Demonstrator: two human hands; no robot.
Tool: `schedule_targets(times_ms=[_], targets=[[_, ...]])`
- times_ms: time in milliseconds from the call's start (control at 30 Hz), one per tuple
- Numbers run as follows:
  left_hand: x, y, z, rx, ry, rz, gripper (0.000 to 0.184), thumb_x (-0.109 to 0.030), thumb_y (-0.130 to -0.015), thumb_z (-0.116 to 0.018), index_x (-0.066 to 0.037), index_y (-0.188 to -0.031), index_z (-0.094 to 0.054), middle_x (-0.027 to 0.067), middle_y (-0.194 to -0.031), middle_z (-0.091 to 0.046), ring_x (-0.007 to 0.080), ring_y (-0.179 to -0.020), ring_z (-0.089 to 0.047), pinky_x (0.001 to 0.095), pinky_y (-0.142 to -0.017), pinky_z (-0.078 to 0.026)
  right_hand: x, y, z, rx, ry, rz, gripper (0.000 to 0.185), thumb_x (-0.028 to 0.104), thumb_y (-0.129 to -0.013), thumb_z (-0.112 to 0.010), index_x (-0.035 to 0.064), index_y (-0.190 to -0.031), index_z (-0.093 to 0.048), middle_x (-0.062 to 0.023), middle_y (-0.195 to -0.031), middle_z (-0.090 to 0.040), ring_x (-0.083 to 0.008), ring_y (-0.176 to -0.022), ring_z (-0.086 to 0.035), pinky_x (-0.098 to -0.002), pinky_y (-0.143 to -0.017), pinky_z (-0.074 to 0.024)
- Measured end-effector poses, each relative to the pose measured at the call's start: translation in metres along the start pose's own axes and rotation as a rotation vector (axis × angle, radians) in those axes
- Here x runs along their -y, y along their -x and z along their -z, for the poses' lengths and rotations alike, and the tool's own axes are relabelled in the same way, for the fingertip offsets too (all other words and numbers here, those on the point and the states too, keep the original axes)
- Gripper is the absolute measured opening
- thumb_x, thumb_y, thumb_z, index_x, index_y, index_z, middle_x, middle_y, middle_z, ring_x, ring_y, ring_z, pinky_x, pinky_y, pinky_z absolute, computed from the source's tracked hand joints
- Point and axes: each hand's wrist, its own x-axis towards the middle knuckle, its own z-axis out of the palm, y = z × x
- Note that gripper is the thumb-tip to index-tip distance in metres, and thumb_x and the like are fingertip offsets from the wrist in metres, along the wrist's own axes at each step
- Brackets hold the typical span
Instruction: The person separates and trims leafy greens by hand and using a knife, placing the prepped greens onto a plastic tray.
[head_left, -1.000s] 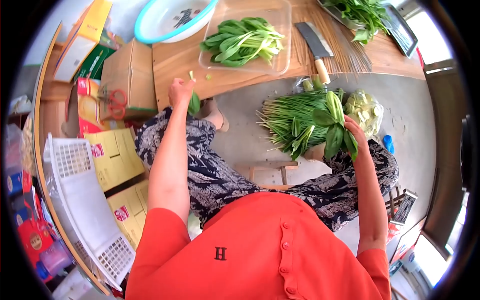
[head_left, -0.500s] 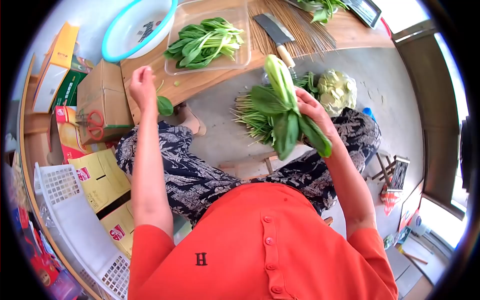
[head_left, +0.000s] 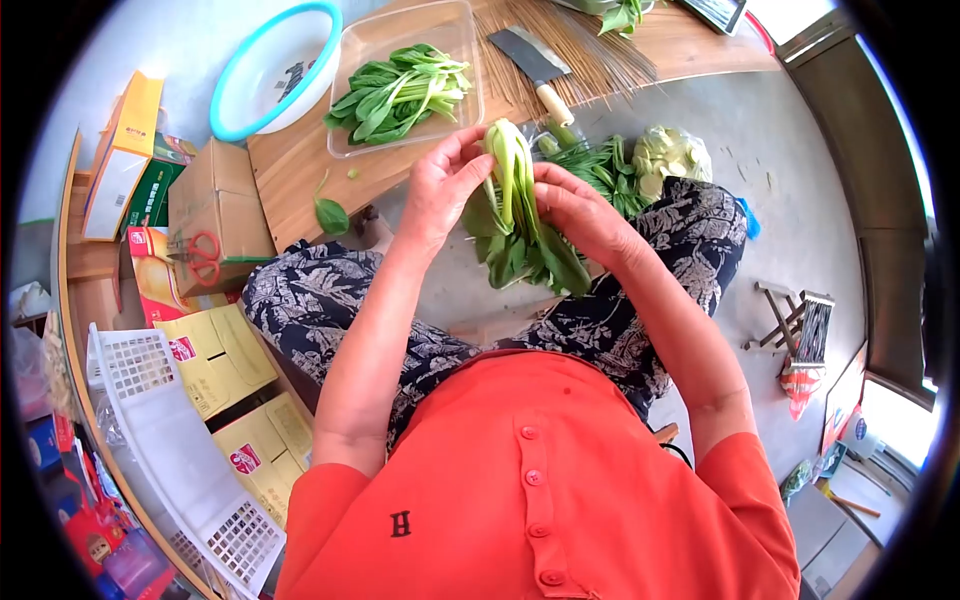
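A bok choy (head_left: 512, 180) hangs between my hands over my lap, its pale base up and its green leaves down. My left hand (head_left: 447, 182) is closed at the upper left side of it, thumb and fingers pinching near the base. My right hand (head_left: 583, 215) grips the stalks from the right. A single loose leaf (head_left: 331, 215) lies at the edge of the wooden table. Behind it, a clear plastic tray (head_left: 345, 145) holds a pile of picked leaves (head_left: 400, 95).
On the table are a cleaver (head_left: 530, 55), many thin skewers (head_left: 610, 60) and a blue-rimmed basin (head_left: 222, 95). Greens (head_left: 600, 170) and a bag of pale slices (head_left: 675, 160) stand beyond my knee. Left are red-handled scissors (head_left: 204, 258), cartons and a white basket (head_left: 165, 420).
My left hand has moved right from above the table to the bok choy and closed on it. My right hand has brought the bok choy slightly left.
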Motion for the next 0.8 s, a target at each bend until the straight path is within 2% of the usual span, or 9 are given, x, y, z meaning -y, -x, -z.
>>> schedule_targets(times_ms=[133,200,333,367,400,467,500,600,800], targets=[[-0.01,-0.001,-0.01,0.077,-0.266,-0.073,0.037,-0.004,-0.089,-0.061,-0.001,-0.125,-0.054,0.0014,-0.099,-0.064,0.0068,-0.088,-0.059,0.0228,-0.08,-0.049,0.012,-0.005,0.004,-0.014,0.177,0.099,0.044,0.03,-0.095,-0.057,0.0045,-0.13,-0.048,-0.0027,-0.116,-0.057,-0.0108,-0.107,-0.052,-0.0277,-0.094,-0.0406],[-0.02,-0.002,-0.012,0.191,-0.459,-0.091,0.046,-0.004,-0.089,-0.061,0.002,-0.132,-0.046,0.0058,-0.112,-0.061,0.0101,-0.099,-0.058,0.0257,-0.089,-0.048,0.018,-0.006,0.008,-0.023,0.348,0.17,0.043,0.031,-0.094,-0.059,0.0039,-0.128,-0.051,-0.0027,-0.115,-0.058,-0.0106,-0.107,-0.051,-0.0273,-0.095,-0.0401],[-0.033,-0.003,-0.012,0.275,-0.399,-0.037,0.031,-0.002,-0.091,-0.056,0.002,-0.122,-0.055,0.0047,-0.109,-0.061,0.0107,-0.091,-0.06,0.0255,-0.084,-0.05,0.031,-0.002,0.02,0.06,0.375,0.184,0.034,0.025,-0.094,-0.059,0.0035,-0.12,-0.057,-0.0004,-0.108,-0.06,-0.0094,-0.102,-0.053,-0.0268,-0.093,-0.0414],[-0.033,-0.001,-0.017,0.23,-0.421,-0.1,0.025,-0.001,-0.091,-0.055,0.002,-0.116,-0.058,0.0041,-0.098,-0.063,0.0123,-0.083,-0.061,0.0258,-0.078,-0.051,0.033,-0.002,0.024,0.074,0.449,0.175,0.033,0.022,-0.094,-0.058,0.004,-0.122,-0.055,-0.0021,-0.11,-0.06,-0.0102,-0.1,-0.055,-0.0268,-0.09,-0.0442],[-0.033,-0.003,-0.019,0.233,-0.423,-0.104,0.025,-0.001,-0.091,-0.055,0.002,-0.116,-0.058,0.0041,-0.098,-0.063,0.0123,-0.083,-0.061,0.0258,-0.078,-0.051,0.038,0.001,0.02,0.074,0.451,0.18,0.033,0.022,-0.094,-0.058,0.004,-0.122,-0.055,-0.0021,-0.11,-0.06,-0.0102,-0.1,-0.055,-0.0268,-0.09,-0.0442],[-0.028,-0.005,-0.019,0.155,-0.952,-0.516,0.025,0.002,-0.089,-0.054,0.002,-0.114,-0.058,0.0062,-0.087,-0.06,0.0151,-0.077,-0.061,0.0279,-0.072,-0.05,0.042,0.006,0.008,0.114,0.294,0.114,0.038,0.024,-0.094,-0.059,0.0031,-0.125,-0.052,-0.0052,-0.111,-0.062,-0.014,-0.099,-0.059,-0.0301,-0.094,-0.0435],[-0.026,-0.004,-0.024,0.117,-0.991,-0.562,0.023,0.004,-0.087,-0.055,0.001,-0.109,-0.059,0.0099,-0.082,-0.058,0.0214,-0.076,-0.061,0.031,-0.069,-0.048,0.04,0.005,0.008,0.137,0.287,0.131,0.038,0.023,-0.094,-0.059,0.003,-0.125,-0.051,-0.007,-0.104,-0.063,-0.0153,-0.091,-0.061,-0.0298,-0.087,-0.0472],[-0.025,-0.005,-0.025,0.067,-1.129,-0.687,0.02,0.003,-0.084,-0.058,-0.002,-0.103,-0.062,0.0095,-0.084,-0.059,0.0249,-0.077,-0.061,0.033,-0.068,-0.048,0.031,0.003,0.017,0.234,0.182,0.037,0.035,0.019,-0.094,-0.056,0.0041,-0.126,-0.05,-0.0068,-0.098,-0.064,-0.0122,-0.084,-0.06,-0.0263,-0.082,-0.0494],[-0.037,-0.012,-0.01,0.181,-1.473,-0.982,0.022,0.0,-0.077,-0.062,-0.01,-0.096,-0.065,0.0058,-0.084,-0.06,0.0258,-0.076,-0.061,0.0343,-0.067,-0.049,0.023,0.008,0.024,0.295,-0.009,-0.064,0.032,0.016,-0.094,-0.055,0.0026,-0.122,-0.051,-0.0068,-0.089,-0.063,-0.0125,-0.078,-0.06,-0.0235,-0.069,-0.0506]])
